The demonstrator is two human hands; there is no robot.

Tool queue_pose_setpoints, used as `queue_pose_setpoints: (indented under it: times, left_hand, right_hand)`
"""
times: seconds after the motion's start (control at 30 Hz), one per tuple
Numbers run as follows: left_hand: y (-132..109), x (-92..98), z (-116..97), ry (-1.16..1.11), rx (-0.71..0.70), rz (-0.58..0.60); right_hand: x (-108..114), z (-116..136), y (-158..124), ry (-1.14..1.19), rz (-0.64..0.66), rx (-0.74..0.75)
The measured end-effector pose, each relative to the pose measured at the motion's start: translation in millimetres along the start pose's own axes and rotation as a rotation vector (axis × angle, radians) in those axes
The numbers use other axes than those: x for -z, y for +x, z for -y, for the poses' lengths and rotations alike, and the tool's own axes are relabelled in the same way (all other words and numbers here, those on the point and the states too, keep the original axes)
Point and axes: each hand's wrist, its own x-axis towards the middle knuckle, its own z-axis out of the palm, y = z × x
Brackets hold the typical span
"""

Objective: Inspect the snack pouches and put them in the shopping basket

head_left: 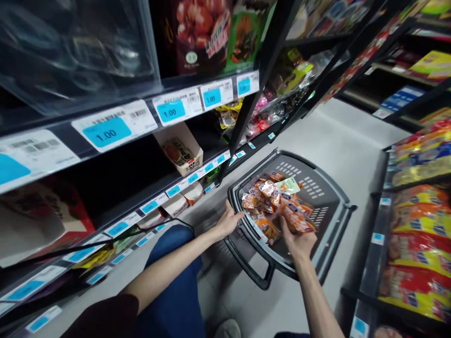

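Note:
A grey shopping basket (310, 171) with a black rim stands on the floor in front of me. Small orange snack packets (259, 192) lie heaped inside it, along with a pale green packet (289, 185). My left hand (228, 221) is closed on the basket's near left rim, thumb on top and the other fingers mostly hidden. Reaching in over the near side, my right hand (299, 241) grips an orange snack packet (298, 218) among the others; its fingertips are hidden under the packets. A black basket handle (259, 281) hangs down on the near side.
On the left, dark shelves bear blue-and-white price labels (171, 111), an open white carton (181, 152) and bagged snacks (204, 28). Red and yellow packets (417, 244) fill a rack on the right. My knee (172, 281) is beside the lower left shelf.

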Motion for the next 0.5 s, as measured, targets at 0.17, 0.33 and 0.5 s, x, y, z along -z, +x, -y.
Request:
queue_pose_setpoints:
  times: [0.17, 0.33, 0.5]
  left_hand:
    - [9.3, -3.6, -12.2, 0.204, -0.079, -0.053]
    - [-10.9, -12.5, -49.6, 0.434, -0.675, -0.149]
    - [-24.4, -26.1, -70.9, 0.224, -0.825, 0.505]
  right_hand:
    - [-4.1, 6.5, 5.4, 0.097, -0.067, 0.01]
    - [3.9, 11.1, 7.7, 0.292, -0.201, 0.165]
    - [20.8, 17.5, -5.4, 0.482, 0.015, 0.578]
